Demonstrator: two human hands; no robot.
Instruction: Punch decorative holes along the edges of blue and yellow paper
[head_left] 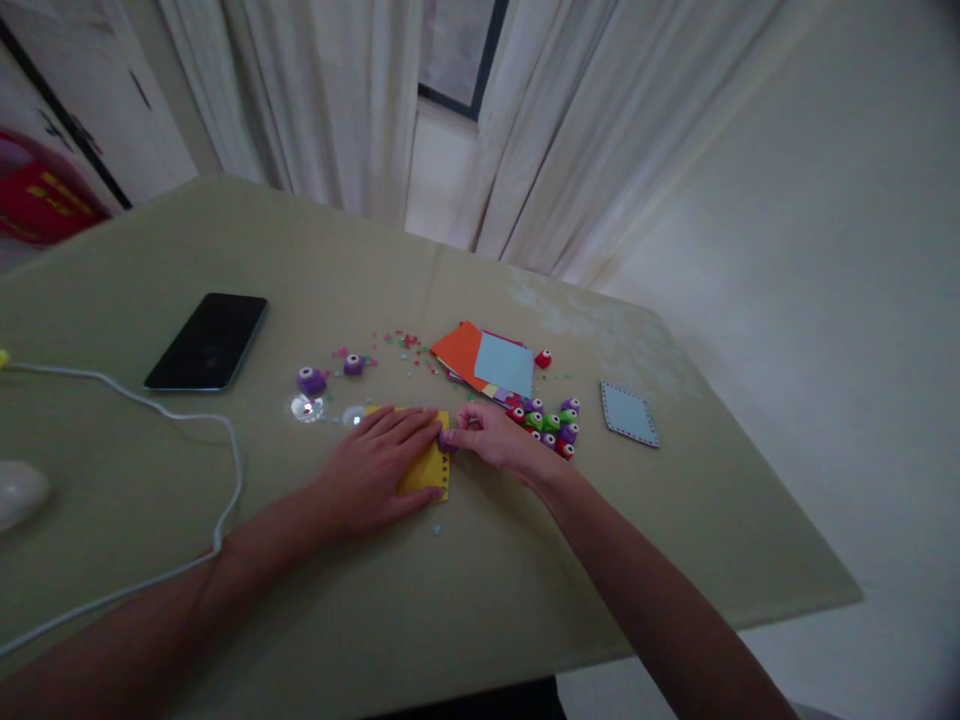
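My left hand [390, 455] lies flat, fingers stretched out, over a square of yellow paper [427, 480] on the table. Dark punched marks run down the paper's right edge. At that edge my right hand [487, 435] is closed on a small purple paper punch [445, 441], mostly hidden by my fingers. Just right of this hand stands a cluster of small red, green and purple punches [551, 424] with eye-like tops. Behind the right hand, a stack holds orange paper [459, 352] and light blue paper [504, 364].
Two purple punches [310, 380] stand to the left near clear discs [307, 408]. Tiny paper cutouts [409, 342] lie scattered behind. A red punch [543, 358] sits beside the stack. A blue card with punched edges [630, 413] lies right. A tablet [208, 342] and white cable [229, 440] occupy the left.
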